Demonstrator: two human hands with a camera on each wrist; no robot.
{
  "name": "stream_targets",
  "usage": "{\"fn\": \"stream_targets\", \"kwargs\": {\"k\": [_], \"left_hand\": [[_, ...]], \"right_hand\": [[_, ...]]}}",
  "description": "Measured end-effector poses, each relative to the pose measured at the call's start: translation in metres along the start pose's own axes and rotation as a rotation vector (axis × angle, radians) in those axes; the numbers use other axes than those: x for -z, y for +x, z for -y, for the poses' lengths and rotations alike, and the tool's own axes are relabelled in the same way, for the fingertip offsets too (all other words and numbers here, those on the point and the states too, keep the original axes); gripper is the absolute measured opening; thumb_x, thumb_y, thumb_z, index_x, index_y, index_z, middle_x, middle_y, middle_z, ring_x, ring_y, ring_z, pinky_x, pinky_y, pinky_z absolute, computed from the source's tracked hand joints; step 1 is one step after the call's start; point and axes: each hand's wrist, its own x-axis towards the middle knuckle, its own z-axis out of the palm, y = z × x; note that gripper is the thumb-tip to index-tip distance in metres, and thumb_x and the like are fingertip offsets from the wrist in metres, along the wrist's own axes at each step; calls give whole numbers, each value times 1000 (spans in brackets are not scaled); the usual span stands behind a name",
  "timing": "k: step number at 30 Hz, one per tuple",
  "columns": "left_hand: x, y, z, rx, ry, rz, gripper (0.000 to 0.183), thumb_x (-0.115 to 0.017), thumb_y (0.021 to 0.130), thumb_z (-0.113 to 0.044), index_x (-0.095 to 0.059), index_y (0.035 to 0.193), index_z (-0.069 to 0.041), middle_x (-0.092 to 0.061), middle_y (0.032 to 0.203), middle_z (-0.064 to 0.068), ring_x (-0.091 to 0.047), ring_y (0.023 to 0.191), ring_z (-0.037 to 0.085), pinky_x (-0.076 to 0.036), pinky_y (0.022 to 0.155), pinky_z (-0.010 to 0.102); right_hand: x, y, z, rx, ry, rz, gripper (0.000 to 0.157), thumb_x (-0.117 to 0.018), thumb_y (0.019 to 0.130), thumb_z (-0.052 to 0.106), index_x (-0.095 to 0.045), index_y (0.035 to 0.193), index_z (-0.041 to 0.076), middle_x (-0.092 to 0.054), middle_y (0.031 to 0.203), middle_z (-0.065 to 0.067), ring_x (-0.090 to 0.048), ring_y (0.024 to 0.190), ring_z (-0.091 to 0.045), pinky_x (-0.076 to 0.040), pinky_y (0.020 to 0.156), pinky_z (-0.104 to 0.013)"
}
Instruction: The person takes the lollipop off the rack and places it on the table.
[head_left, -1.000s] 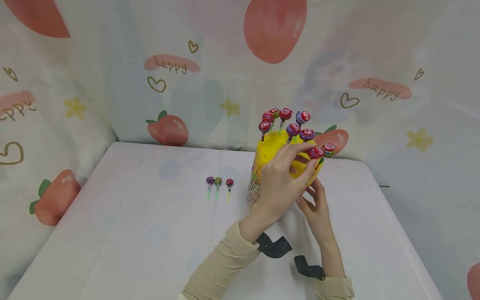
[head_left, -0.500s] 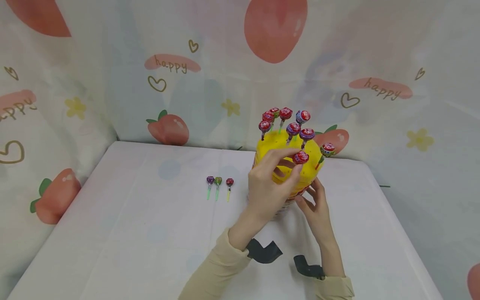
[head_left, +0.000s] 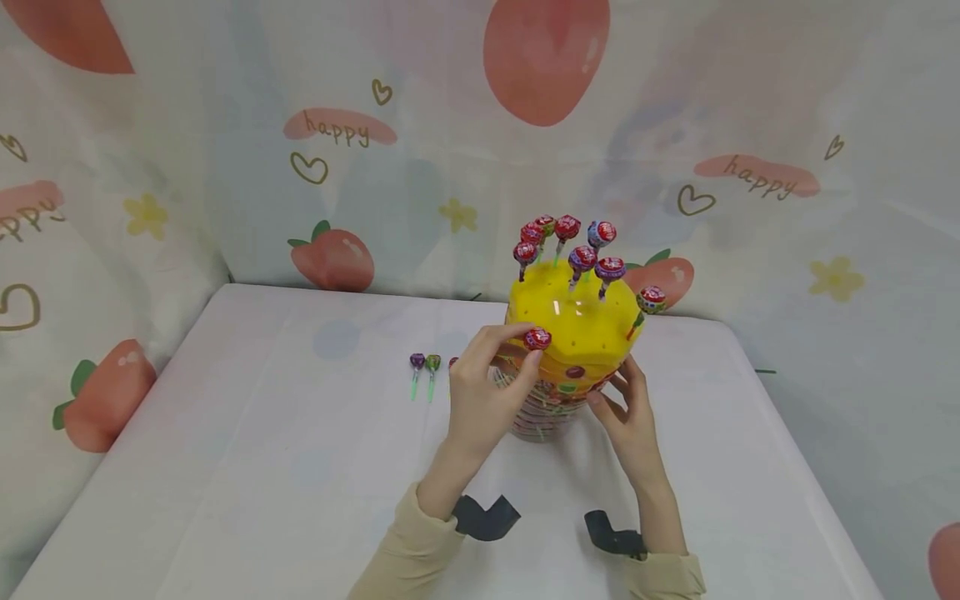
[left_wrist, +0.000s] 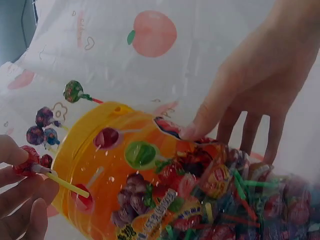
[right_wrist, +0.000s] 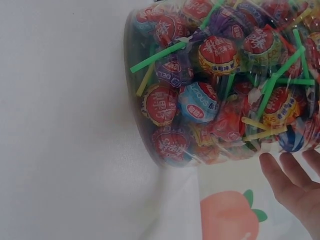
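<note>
A clear jar [right_wrist: 235, 150] packed with wrapped lollipops stands on the table, topped by a yellow lid [head_left: 570, 312] with small holes. Several lollipops [head_left: 581, 260] stick up from the lid along its back and right side. My left hand [head_left: 483, 392] pinches a red-wrapped lollipop [head_left: 537, 338] by its head at the lid's front left. In the left wrist view the yellow stick [left_wrist: 67, 184] of that lollipop points out toward the jar's side. My right hand [head_left: 628, 421] rests on the jar's right side below the lid, thumb and fingers spread against the wall.
Left of the jar lie a purple lollipop [head_left: 417, 362] and a green one [head_left: 433, 363] on the white table [head_left: 300, 467]; a red one [head_left: 453, 362] is mostly hidden behind my left hand. A printed cloth [head_left: 420, 158] hangs behind the table.
My left hand has moved left and toward me, carrying the red lollipop from the lid's right edge to its front left. My right hand has stayed on the jar.
</note>
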Motion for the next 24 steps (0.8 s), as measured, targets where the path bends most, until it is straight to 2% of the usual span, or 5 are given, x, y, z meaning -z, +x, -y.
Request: {"fn": "stream_targets", "kwargs": {"k": [7, 10, 13, 19, 24], "left_hand": [[13, -2, 19, 58, -4, -66, 26, -69, 86, -9, -66, 111, -6, -69, 99, 11, -67, 76, 20, -55, 61, 29], [20, -1, 25, 74, 13, -84, 26, -70, 86, -10, -67, 111, -6, -69, 99, 11, -67, 75, 20, -55, 60, 29], [29, 2, 34, 102, 28, -107, 26, -72, 85, -9, -67, 110, -5, -70, 99, 11, -67, 73, 21, -54, 60, 24], [52, 6, 52, 222, 49, -142, 25, -70, 83, 0, -67, 108, 2, -70, 97, 19, -68, 73, 30, -50, 61, 22], [70, 8, 67, 294, 93, -137, 24, -71, 84, -5, -70, 108, -4, -71, 97, 15, -68, 73, 28, -49, 63, 19]], "right_hand": [[0, 1, 1, 3, 1, 3, 72, -57, 95, 10, -18, 153, 27, -26, 155, -3, -33, 135, -19, -37, 100, -14], [0, 1, 1, 5, 3, 2, 72, -57, 95, 10, -18, 153, 27, -26, 155, -4, -33, 135, -18, -37, 99, -12], [0, 1, 0, 3, 6, 4, 72, -57, 95, 10, -18, 153, 27, -26, 155, -4, -33, 135, -19, -37, 99, -11], [-1, 1, -1, 5, 10, 7, 72, -57, 95, 10, -17, 153, 26, -25, 156, -4, -32, 135, -20, -37, 98, -10], [-1, 0, 1, 1, 14, 4, 72, -57, 95, 10, -17, 153, 26, -25, 156, -4, -32, 135, -18, -37, 98, -8]]}}
